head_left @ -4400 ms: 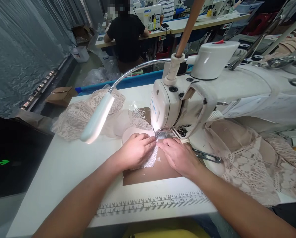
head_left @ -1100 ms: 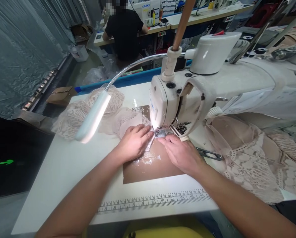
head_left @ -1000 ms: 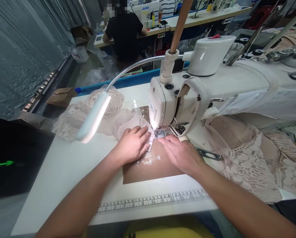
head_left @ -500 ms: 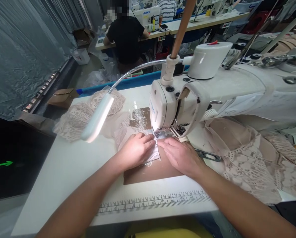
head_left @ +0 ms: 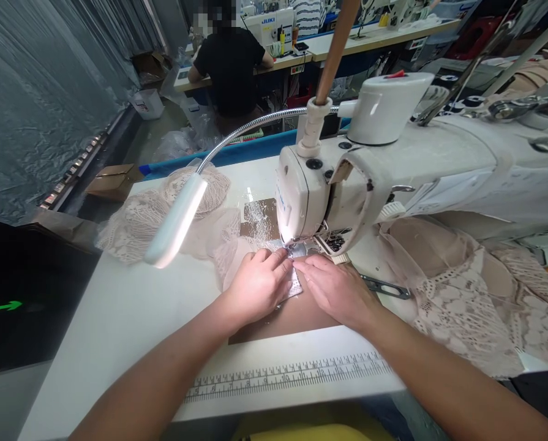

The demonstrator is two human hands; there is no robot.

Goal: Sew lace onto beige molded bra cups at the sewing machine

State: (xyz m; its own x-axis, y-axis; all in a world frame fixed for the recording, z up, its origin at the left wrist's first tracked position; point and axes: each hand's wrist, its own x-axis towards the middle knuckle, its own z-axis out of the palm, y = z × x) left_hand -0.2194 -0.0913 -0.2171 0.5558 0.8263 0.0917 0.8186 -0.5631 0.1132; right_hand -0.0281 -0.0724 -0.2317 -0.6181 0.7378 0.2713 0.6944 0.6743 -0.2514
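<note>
At the sewing machine (head_left: 301,196), a small white dotted piece of fabric (head_left: 295,286) lies under the needle area. My left hand (head_left: 262,283) is closed on it from the left, its curled fingers pressing it down close to the presser foot. From the right, my right hand (head_left: 335,282) pinches at the fabric's edge with fingers pressed together; the fingertips partly hide that edge. Pale sheer lace (head_left: 230,245) runs from beside my left hand toward the back left. Both hands are above a brown plate (head_left: 274,327) on the table.
A lit gooseneck lamp (head_left: 177,220) hangs over heaped lace (head_left: 140,220) on the left. More lace garments (head_left: 461,300) lie at right, near a dark slotted metal tool (head_left: 388,286). A printed ruler (head_left: 283,376) runs along the front edge. A co-worker (head_left: 230,67) sits ahead.
My left hand has shifted slightly right and covers more of the dotted fabric, whose near corner has swung right. My right hand has hardly moved. The view has tilted a little.
</note>
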